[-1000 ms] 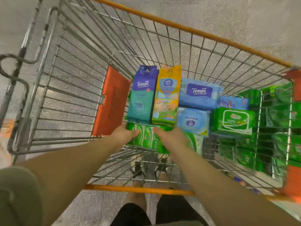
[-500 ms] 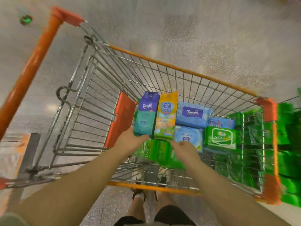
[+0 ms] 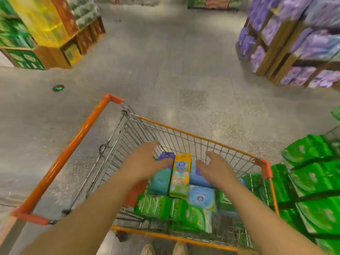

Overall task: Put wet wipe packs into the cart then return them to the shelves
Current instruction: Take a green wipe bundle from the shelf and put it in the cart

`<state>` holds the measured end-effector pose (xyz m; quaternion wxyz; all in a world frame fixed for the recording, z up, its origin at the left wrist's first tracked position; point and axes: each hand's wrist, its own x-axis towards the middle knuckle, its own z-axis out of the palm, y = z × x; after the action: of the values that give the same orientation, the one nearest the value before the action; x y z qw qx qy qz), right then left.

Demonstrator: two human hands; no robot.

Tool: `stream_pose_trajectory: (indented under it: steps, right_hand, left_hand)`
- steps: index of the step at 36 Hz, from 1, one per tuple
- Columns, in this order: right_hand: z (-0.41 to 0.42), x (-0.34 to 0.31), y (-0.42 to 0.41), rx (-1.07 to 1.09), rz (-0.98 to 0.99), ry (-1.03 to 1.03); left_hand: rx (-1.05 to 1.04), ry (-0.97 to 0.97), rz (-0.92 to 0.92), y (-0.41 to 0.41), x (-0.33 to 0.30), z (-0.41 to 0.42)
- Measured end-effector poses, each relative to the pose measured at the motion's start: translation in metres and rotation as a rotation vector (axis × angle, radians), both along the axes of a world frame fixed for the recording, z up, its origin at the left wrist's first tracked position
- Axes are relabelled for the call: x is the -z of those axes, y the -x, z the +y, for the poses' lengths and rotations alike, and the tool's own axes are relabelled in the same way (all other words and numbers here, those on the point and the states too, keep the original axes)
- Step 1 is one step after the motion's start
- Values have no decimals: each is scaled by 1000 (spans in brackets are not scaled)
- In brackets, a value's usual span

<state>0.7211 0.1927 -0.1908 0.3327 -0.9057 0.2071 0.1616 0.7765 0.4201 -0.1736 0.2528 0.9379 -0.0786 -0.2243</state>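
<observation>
Both hands over the cart (image 3: 193, 137) — left hand (image 3: 147, 162) and right hand (image 3: 215, 168) spread loose, gripping nothing. Yellow pack (image 3: 179, 176) stands between the fingertips, purple pack (image 3: 165, 157) just under the left fingers. Pinch 1 pack by its sides (lift straight up). Speckled grey floor (image 3: 165, 70); green packs (image 3: 312, 181) stacked right of the right fingers.

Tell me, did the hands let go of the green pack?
Yes. Both the left hand and right hand rose off the green pack, now open beside the upright yellow pack.
</observation>
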Motion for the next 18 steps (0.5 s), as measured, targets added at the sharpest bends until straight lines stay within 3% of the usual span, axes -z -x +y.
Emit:
stream_pose_trajectory:
  steps: [7,18]
  right_hand:
    - [-7,-42,-3,-90,-176,117]
    - [-26,-28,4,-180,-206,178]
  left_hand:
    - [21,31,-179,-5,-42,-5]
    - [36,8,-155,0,-22,-23]
